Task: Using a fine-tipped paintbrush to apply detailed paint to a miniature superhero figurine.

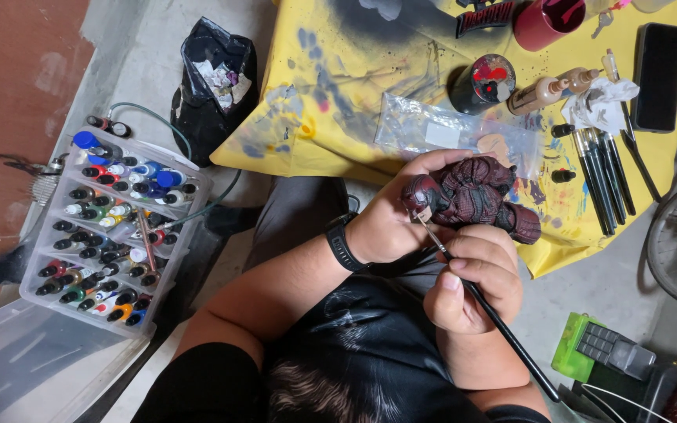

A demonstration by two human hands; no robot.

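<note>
left hand gripped a dark red figurine, fingers wrapped around it, held above the lap just before the desk edge. right hand pinched a thin black paintbrush, fingers clenched on the shaft, tip touching the figurine's lower left side. black watch on left wrist. yellow paint-stained cloth covered the desk; on it lay a clear plastic bag, a row of brushes, a round paint-daubed lid. clear box of paint bottles stood on the floor, well apart to the left.
</note>
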